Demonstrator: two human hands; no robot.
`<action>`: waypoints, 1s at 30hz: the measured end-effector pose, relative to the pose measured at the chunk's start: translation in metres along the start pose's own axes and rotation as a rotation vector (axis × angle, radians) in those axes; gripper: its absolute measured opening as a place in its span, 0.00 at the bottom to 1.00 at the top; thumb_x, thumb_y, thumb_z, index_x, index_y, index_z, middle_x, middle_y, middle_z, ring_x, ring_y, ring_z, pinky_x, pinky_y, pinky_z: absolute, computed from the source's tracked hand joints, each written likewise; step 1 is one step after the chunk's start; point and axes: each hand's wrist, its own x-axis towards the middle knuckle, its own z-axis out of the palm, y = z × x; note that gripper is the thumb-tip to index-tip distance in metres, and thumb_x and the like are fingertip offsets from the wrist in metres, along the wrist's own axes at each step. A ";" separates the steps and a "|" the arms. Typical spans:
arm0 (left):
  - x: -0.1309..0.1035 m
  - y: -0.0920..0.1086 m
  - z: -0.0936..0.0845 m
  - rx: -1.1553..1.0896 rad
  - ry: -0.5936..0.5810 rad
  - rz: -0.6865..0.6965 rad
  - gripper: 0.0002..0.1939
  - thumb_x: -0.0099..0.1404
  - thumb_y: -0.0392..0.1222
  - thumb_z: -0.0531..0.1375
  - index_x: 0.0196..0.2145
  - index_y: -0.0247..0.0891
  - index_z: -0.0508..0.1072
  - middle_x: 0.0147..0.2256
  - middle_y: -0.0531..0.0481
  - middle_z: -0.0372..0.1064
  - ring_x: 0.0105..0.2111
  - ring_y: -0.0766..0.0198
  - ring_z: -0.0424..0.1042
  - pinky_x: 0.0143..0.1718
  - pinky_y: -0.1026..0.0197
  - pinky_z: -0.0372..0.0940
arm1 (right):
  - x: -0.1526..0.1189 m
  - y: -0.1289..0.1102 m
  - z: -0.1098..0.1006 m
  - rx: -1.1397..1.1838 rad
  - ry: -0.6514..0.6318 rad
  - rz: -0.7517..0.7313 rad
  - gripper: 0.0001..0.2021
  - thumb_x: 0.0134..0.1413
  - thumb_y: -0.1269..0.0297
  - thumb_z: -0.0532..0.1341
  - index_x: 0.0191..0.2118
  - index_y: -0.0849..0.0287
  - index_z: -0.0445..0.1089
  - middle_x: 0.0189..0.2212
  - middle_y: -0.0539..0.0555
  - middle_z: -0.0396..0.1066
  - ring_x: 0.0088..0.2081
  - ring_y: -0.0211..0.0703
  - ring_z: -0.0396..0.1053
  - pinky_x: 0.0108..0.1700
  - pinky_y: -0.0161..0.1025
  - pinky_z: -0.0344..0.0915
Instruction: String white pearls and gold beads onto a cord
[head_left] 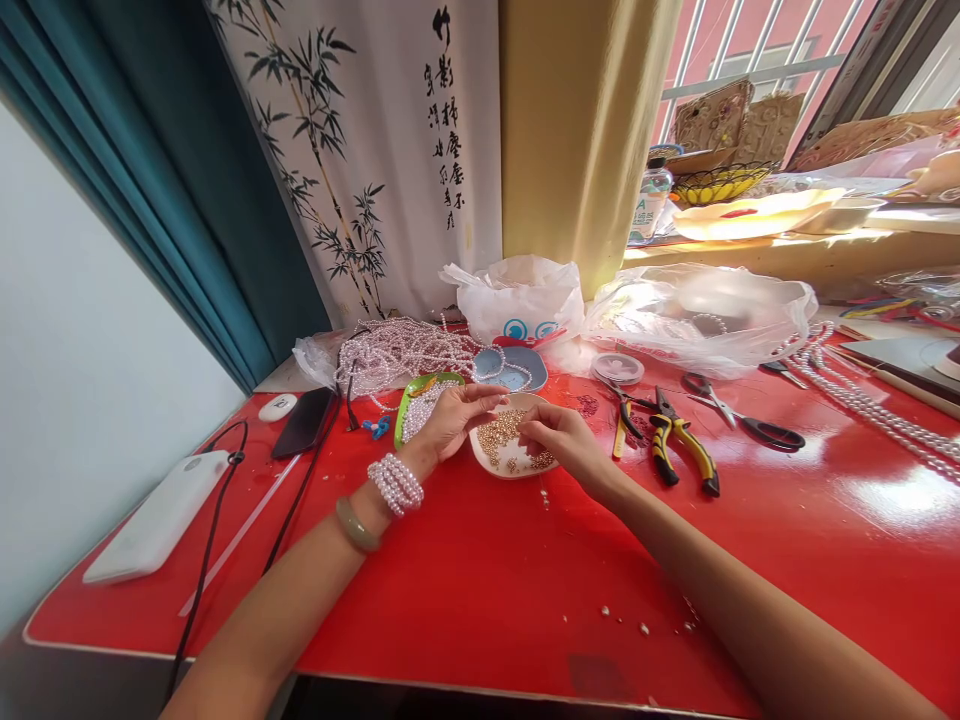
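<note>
- Near edge: a few loose pale beads (643,628) lie on the red tabletop (450,580), left of the right forearm.
- Left wrist: carries a bangle (356,525) and, nearer the hand, a bracelet of pearl-like beads (395,485).
- Below the right hand: small white beads (545,498) show near the dish; whether they hang on a thread or rest on the tabletop cannot be told.
- Right hand (559,440): fingers curl inward, thumb and forefinger pressed together over the right part of the dish. Any item between the tips is too small to identify.
- Left hand (457,415): fingers extend to the right, thumb and forefinger tips close together. Whether they pinch a thread or bead cannot be told.
- Dish: the white dish (514,474) sits beneath both hands and contains the gold beads (499,435).
- Step in hand (judged): fine fingertip work with small beads above the dish.
- Next move (judged): calls for a steady left hand, a light right-hand pinch, and both hands kept over the dish so that a dropped bead is caught.
- Left of the dish: a green tray (400,412) holds white beads.
- Right of the dish: yellow-and-black pliers (666,422) and, beyond them, scissors (739,415) lie apart from the hands.
- Far side: a blue dish (536,375) stands before a white plastic bag (517,295); heaped bead strands (405,355) lie to the left.
</note>
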 end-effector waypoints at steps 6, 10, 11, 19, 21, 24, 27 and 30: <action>-0.001 0.000 0.000 0.022 -0.010 0.003 0.09 0.45 0.35 0.64 0.29 0.36 0.75 0.29 0.50 0.71 0.31 0.70 0.67 0.31 0.69 0.60 | 0.000 0.000 0.000 -0.001 -0.006 -0.019 0.05 0.41 0.67 0.55 0.20 0.61 0.61 0.17 0.48 0.64 0.19 0.31 0.60 0.22 0.29 0.56; -0.001 0.000 0.001 0.081 -0.019 0.028 0.10 0.45 0.37 0.64 0.29 0.35 0.74 0.29 0.50 0.70 0.31 0.69 0.66 0.30 0.68 0.59 | 0.000 0.001 0.000 -0.015 -0.005 -0.026 0.06 0.41 0.66 0.55 0.20 0.61 0.61 0.16 0.48 0.63 0.19 0.31 0.59 0.21 0.29 0.55; -0.001 0.000 0.002 0.094 -0.018 0.035 0.10 0.45 0.37 0.64 0.29 0.35 0.74 0.29 0.50 0.70 0.30 0.69 0.66 0.29 0.68 0.59 | 0.000 0.001 0.000 -0.023 -0.004 -0.027 0.06 0.42 0.66 0.55 0.19 0.61 0.61 0.16 0.48 0.63 0.19 0.31 0.59 0.21 0.29 0.55; -0.001 0.000 0.001 0.127 0.006 0.069 0.10 0.45 0.38 0.64 0.28 0.34 0.72 0.29 0.51 0.68 0.30 0.71 0.65 0.30 0.68 0.59 | 0.000 0.002 -0.001 -0.033 -0.045 -0.069 0.06 0.43 0.65 0.55 0.22 0.61 0.62 0.18 0.47 0.62 0.21 0.32 0.60 0.23 0.29 0.56; 0.000 0.000 0.000 0.123 0.007 0.067 0.10 0.45 0.38 0.64 0.28 0.34 0.72 0.29 0.51 0.68 0.30 0.70 0.65 0.30 0.68 0.59 | 0.000 0.002 -0.001 -0.024 -0.057 -0.077 0.06 0.43 0.65 0.55 0.22 0.61 0.62 0.18 0.47 0.62 0.20 0.32 0.60 0.22 0.29 0.55; 0.000 0.000 0.000 0.123 -0.001 0.058 0.11 0.45 0.38 0.64 0.28 0.34 0.72 0.29 0.51 0.68 0.30 0.70 0.66 0.30 0.68 0.59 | 0.001 0.002 0.000 -0.018 -0.063 -0.084 0.07 0.43 0.65 0.55 0.21 0.61 0.61 0.17 0.47 0.61 0.20 0.32 0.59 0.21 0.29 0.55; -0.001 0.001 0.001 0.133 -0.009 0.044 0.11 0.44 0.39 0.65 0.28 0.34 0.72 0.28 0.51 0.68 0.30 0.69 0.66 0.30 0.67 0.58 | 0.002 0.004 0.000 -0.021 -0.062 -0.086 0.07 0.43 0.65 0.55 0.20 0.61 0.61 0.17 0.47 0.61 0.20 0.32 0.59 0.21 0.29 0.55; -0.002 0.002 0.002 0.130 -0.010 0.048 0.10 0.44 0.39 0.65 0.27 0.34 0.72 0.28 0.51 0.68 0.30 0.69 0.66 0.30 0.67 0.58 | 0.003 0.005 0.000 -0.028 -0.060 -0.088 0.06 0.43 0.66 0.55 0.21 0.61 0.61 0.17 0.47 0.62 0.20 0.32 0.59 0.21 0.29 0.56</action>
